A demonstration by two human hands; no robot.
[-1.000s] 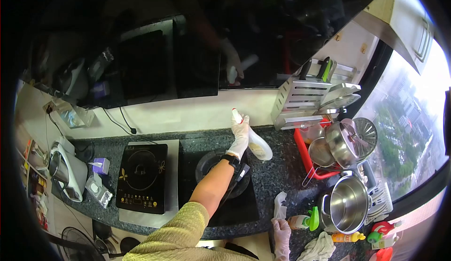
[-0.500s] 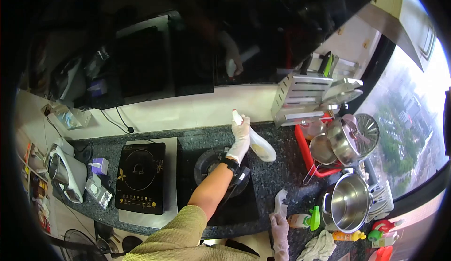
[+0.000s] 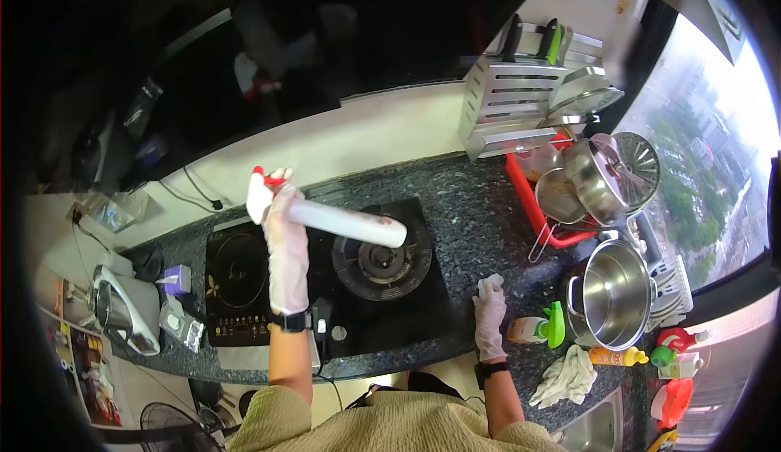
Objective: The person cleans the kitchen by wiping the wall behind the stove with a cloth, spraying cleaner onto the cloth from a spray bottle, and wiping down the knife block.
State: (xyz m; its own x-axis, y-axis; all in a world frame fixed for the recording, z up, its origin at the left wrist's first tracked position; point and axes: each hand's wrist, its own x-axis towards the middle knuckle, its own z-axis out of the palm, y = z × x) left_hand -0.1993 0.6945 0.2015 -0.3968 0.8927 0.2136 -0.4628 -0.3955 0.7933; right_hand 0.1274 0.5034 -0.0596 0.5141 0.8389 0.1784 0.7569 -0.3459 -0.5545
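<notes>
Gloved in white, my left hand [image 3: 283,208] is closed round the neck of a white spray bottle [image 3: 350,222] with a red trigger. The bottle lies tilted in the air, its base over the gas burner [image 3: 382,258]. My right hand [image 3: 490,310], also gloved, rests at the counter's front part, its fingers closed on a thin white cloth or wipe [image 3: 489,283]. Just right of it lies a bottle with a green spray head [image 3: 554,325]. Left of the burner, my left forearm partly covers the black induction cooktop [image 3: 236,289].
A red rack [image 3: 529,200] holds pans and strainers at the right, below a metal knife holder [image 3: 521,98]. Nearby are a steel pot [image 3: 612,293], a crumpled rag [image 3: 565,377] and a yellow bottle [image 3: 617,357]. A white appliance [image 3: 134,305] stands far left.
My left hand has carried the spray bottle leftward, from behind the burner to above the cooktops. My right hand has moved slightly up the counter with the cloth. The view has shifted.
</notes>
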